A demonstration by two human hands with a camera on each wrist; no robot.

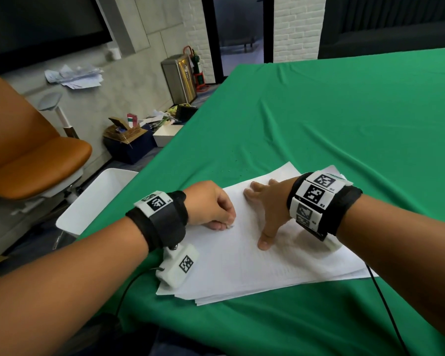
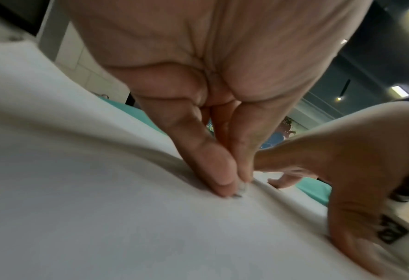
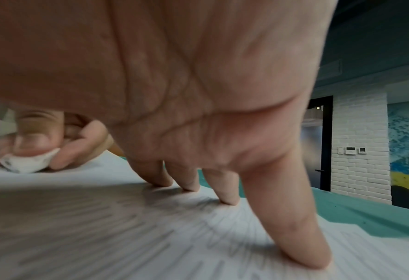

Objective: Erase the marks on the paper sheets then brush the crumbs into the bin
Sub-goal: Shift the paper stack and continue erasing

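A small white eraser (image 3: 27,163), worn and grey-smudged at its tip, is pinched between the curled thumb and fingers of the left hand (image 1: 211,204) and pressed onto the top of a loose stack of white paper sheets (image 1: 254,263), which lies on the green tablecloth (image 1: 344,124) near the table's near-left corner. The right hand (image 1: 267,206) is spread flat on the same sheet just beside the eraser, fingers straight and splayed, nothing held — it serves only to pin the paper. A white rectangular plastic bin (image 1: 93,201) stands off the table's left edge, below the left wrist. The top sheet is seen bulging ahead of the eraser in the left wrist view, so a hard stroke toward that ridge could probably crease or tear it; a stroke away from the pinning hand could drag the sheets out of line, and crumbs could be scattered across the cloth and be harder to brush into the bin. Faint lines on the paper are too blurred to be read; only the small label "R3" on the right wristband (image 1: 316,199) can be made out — the square patterned markers carry no words.
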